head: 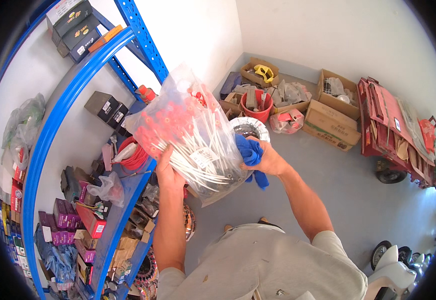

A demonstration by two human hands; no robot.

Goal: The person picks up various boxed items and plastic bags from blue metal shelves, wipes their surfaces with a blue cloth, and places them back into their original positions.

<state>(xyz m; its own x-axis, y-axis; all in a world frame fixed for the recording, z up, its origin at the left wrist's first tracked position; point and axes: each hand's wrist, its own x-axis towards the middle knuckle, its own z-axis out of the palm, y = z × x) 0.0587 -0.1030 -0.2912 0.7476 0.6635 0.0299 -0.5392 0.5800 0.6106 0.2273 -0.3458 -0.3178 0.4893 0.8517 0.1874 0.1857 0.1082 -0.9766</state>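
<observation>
A large clear plastic bag [218, 157] is held up in front of me, full of thin white tubes or cords [188, 159] with red plastic ends [165, 120]. A white label [203, 156] with writing shows among the tubes. My left hand [171, 172] grips the bag's left edge, the thumb on top and the other fingers hidden beneath. On the other side, my right hand [270, 159] holds bunched blue cloth gloves [248, 150] and pinches the bag's right edge. One end of the blue cloth hangs below that hand.
A blue metal shelving unit [128, 191] with boxes and a red cable coil [129, 153] stands close on the left. Along the far wall are a red bucket [256, 105] and cardboard boxes [332, 123]. A loaded red cart [390, 135] is at right, a white-bodied vehicle [394, 270] at lower right.
</observation>
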